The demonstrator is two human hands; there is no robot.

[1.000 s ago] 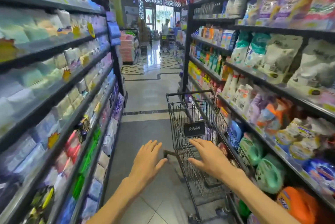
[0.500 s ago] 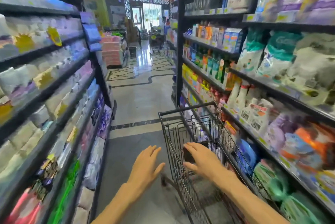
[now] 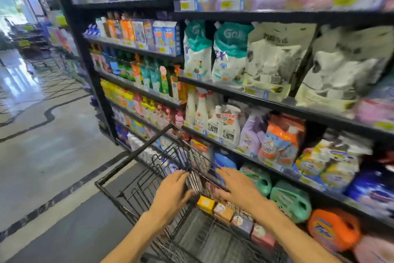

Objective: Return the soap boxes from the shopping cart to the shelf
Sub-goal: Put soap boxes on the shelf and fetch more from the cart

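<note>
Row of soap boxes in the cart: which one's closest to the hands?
The yellow soap box, at the row's far end, just below both hands; the others trail back toward the person.

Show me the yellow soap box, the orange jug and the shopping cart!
yellow soap box (image 3: 206, 204): head view, its top face.
orange jug (image 3: 332, 228): head view, its rounded front.
shopping cart (image 3: 136, 153): head view, its front rim bar.

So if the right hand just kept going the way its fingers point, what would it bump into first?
Probably the cart's wire side: the right hand hovers open over the shopping cart, fingers aimed up-left toward that mesh. Behind it is a blue bottle on the shelf, but depth is hard to judge.
</note>
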